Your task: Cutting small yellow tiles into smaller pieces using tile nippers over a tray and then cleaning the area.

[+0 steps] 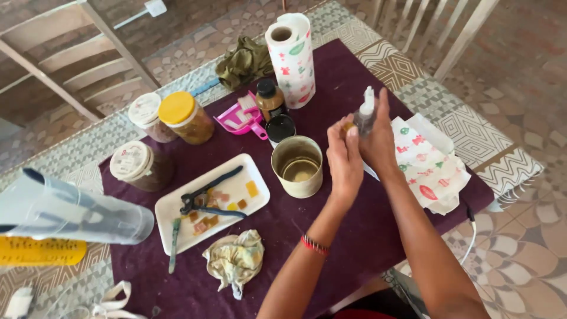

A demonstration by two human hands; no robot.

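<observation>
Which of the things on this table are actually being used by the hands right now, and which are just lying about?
In use:
- left hand, holding a small amber piece
- right hand, holding a small pump bottle

Lying about:
- tin can
- white tray with pliers
- paper towel roll
- lidded jars
- crumpled rag

White tray with pliers, tin can, 3 lidded jars, paper-towel roll, crumpled rag
</observation>
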